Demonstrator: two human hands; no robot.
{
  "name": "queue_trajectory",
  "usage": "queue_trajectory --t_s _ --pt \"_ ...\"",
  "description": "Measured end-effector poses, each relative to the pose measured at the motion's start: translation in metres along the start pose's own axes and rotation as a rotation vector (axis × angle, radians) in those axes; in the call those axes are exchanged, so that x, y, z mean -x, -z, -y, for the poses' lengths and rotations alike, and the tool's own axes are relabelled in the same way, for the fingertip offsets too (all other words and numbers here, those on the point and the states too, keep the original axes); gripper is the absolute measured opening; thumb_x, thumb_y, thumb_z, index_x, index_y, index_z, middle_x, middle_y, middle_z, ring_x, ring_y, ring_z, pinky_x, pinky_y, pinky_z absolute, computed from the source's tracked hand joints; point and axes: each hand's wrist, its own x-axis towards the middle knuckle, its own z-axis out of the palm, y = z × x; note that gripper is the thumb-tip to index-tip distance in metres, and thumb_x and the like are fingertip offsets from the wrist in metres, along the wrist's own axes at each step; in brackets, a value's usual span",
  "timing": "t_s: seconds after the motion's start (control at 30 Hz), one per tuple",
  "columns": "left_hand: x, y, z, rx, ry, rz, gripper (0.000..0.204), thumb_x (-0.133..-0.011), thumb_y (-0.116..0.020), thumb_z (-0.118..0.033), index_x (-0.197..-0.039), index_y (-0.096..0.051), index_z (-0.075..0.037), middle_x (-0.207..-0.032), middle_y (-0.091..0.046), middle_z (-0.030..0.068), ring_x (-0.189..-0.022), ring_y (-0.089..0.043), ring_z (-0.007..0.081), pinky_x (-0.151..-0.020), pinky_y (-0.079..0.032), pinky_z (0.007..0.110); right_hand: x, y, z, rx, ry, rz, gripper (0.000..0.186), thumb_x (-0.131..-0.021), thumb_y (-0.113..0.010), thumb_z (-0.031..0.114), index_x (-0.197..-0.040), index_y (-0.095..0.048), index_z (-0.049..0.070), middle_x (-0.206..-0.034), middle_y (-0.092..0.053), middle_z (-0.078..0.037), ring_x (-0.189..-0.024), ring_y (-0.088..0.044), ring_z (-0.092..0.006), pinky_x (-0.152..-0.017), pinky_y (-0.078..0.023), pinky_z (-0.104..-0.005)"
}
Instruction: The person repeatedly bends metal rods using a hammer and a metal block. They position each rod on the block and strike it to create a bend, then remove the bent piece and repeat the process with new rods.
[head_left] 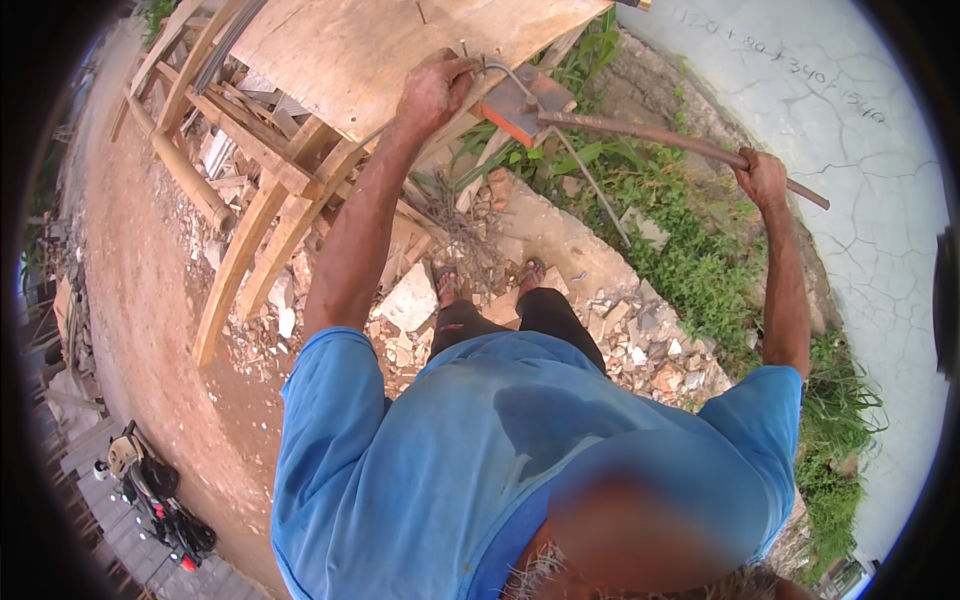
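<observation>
My right hand [763,180] is closed around a long rusty metal bar [665,135]. The bar's far end rests over a wooden block with an orange-red edge [508,125] at the corner of a plywood bench top. A thin bent metal rod [597,186] runs across that block, curving at its far end and sticking out toward the ground on the right. My left hand [438,92] lies at the edge of the plywood [340,50], fingers closed on the bent part of the rod. Small upright metal pegs [463,48] stand beside those fingers.
Timber frames [265,215] and a bamboo pole [190,175] lie to the left. Broken bricks and rubble [408,300] surround my feet. Green plants [700,230] grow along a cracked pale wall [860,150] on the right. A motorcycle [160,500] stands beyond the dirt path.
</observation>
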Motion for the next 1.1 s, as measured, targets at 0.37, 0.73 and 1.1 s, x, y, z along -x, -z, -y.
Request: queue_trajectory --t_s 0.37,0.73,1.1 --pt "-0.001 -0.004 0.005 0.043 -0.011 -0.015 0.024 -0.088 -0.061 -0.016 -0.106 -0.073 -0.006 -0.094 -0.065 0.0158 -0.092 -0.064 0.0359 -0.084 -0.051 0.045 0.024 0.004 0.012 0.042 -0.138 0.066 0.021 -0.086 -0.065 0.032 -0.084 -0.07 0.012 -0.076 -0.068 -0.017 -0.074 -0.066 -0.0378 -0.066 -0.051 -0.0495" --pt "-0.003 -0.02 0.023 0.061 -0.105 -0.095 0.023 -0.087 -0.06 -0.016 -0.105 -0.073 -0.009 -0.092 -0.065 0.0156 -0.092 -0.064 0.0363 -0.083 -0.05 0.045 0.191 0.014 0.155 -0.063 -0.552 0.103 0.026 -0.084 -0.068 0.036 -0.091 -0.073 0.012 -0.072 -0.068 -0.018 -0.072 -0.068 -0.0386 -0.068 -0.053 -0.0489" --pt "-0.01 -0.025 0.03 0.12 -0.129 -0.055 0.021 -0.086 -0.061 -0.017 -0.101 -0.073 -0.008 -0.092 -0.067 0.0181 -0.09 -0.064 0.0394 -0.082 -0.051 0.048 0.223 0.116 0.301 -0.158 -0.861 0.249 0.063 -0.097 -0.044 0.063 -0.105 -0.068 0.005 -0.076 -0.068 -0.024 -0.075 -0.068 -0.0411 -0.068 -0.051 -0.0503"
